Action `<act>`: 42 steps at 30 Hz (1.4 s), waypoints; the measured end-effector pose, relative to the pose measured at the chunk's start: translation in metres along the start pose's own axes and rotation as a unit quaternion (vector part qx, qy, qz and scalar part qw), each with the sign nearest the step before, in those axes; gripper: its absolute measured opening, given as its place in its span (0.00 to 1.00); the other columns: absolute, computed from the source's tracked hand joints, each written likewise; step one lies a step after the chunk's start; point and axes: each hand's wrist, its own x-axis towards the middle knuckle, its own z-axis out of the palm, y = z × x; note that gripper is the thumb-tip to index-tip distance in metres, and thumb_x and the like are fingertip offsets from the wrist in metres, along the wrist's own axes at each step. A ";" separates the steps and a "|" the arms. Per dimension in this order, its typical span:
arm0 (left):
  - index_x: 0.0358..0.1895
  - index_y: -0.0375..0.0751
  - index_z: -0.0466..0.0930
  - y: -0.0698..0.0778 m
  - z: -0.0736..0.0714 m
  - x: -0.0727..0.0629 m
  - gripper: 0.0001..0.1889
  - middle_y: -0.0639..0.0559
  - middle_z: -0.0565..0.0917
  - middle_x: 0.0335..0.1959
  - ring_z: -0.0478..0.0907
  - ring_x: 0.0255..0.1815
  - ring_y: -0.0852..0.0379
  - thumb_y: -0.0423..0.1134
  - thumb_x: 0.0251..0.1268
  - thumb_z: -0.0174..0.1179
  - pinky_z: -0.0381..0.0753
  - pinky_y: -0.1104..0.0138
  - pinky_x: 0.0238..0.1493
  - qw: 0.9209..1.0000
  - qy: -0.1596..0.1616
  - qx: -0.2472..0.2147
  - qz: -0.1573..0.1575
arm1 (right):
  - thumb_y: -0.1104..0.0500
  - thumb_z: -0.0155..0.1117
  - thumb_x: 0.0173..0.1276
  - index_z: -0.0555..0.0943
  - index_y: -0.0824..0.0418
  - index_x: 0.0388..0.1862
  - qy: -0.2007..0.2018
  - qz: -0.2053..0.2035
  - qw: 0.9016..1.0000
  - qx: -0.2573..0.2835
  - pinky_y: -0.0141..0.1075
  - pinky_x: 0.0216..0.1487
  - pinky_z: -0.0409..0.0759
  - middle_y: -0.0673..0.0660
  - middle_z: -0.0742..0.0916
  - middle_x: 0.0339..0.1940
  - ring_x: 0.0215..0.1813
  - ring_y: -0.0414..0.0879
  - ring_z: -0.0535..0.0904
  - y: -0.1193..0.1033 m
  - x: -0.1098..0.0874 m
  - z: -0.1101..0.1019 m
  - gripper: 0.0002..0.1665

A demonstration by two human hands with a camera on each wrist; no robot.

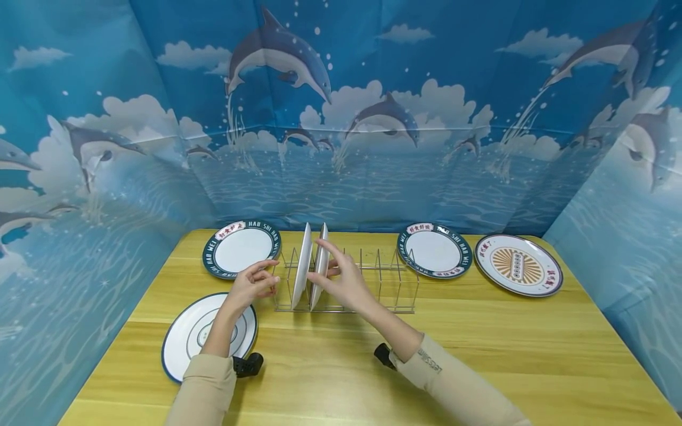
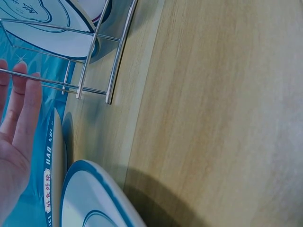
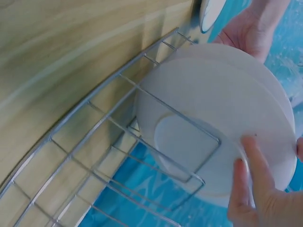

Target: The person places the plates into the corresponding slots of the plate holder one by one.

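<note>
Two plates stand on edge side by side in a wire dish rack (image 1: 396,310). My right hand (image 1: 346,283) is at the right-hand plate (image 3: 208,90), its thumb and fingers on either side of the rim. In the right wrist view, two fingertips rest against that plate's pale underside. The left-hand plate (image 1: 302,266) leans close beside it. Near the rack's left end, my left hand (image 1: 250,287) holds nothing, its fingers loosely bent. Below its wrist lies a white plate with a blue rim (image 1: 176,337), partly hidden by the forearm.
A green-rimmed plate (image 1: 213,269) lies at the back left of the wooden table (image 1: 330,373). Another green-rimmed plate (image 1: 434,251) is just right of the rack, beside a plate with a sunburst pattern (image 1: 538,269). A dolphin-print curtain (image 1: 362,160) surrounds the table's back and sides.
</note>
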 end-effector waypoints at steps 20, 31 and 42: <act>0.64 0.31 0.62 0.007 0.002 -0.003 0.29 0.53 0.82 0.29 0.78 0.33 0.52 0.34 0.60 0.60 0.79 0.52 0.45 1.000 -0.001 -0.006 -0.009 | 0.59 0.62 0.63 0.54 0.42 0.71 0.202 0.026 0.958 0.200 0.33 0.48 0.79 0.56 0.70 0.54 0.53 0.46 0.75 0.031 -0.024 -0.154 0.42; 0.64 0.33 0.62 -0.003 -0.001 0.003 0.29 0.51 0.82 0.31 0.78 0.34 0.52 0.36 0.60 0.60 0.80 0.55 0.44 1.000 0.001 0.001 -0.005 | 0.65 0.66 0.57 0.58 0.38 0.68 0.330 0.024 0.897 0.292 0.42 0.45 0.81 0.56 0.72 0.54 0.52 0.49 0.76 0.155 -0.041 -0.248 0.45; 0.63 0.30 0.62 0.016 0.005 -0.008 0.27 0.58 0.80 0.27 0.78 0.36 0.48 0.32 0.62 0.58 0.79 0.54 0.46 1.000 -0.005 0.006 -0.008 | 0.67 0.70 0.51 0.61 0.37 0.66 0.418 0.035 0.837 0.351 0.40 0.36 0.83 0.55 0.72 0.56 0.54 0.47 0.75 0.233 -0.082 -0.310 0.49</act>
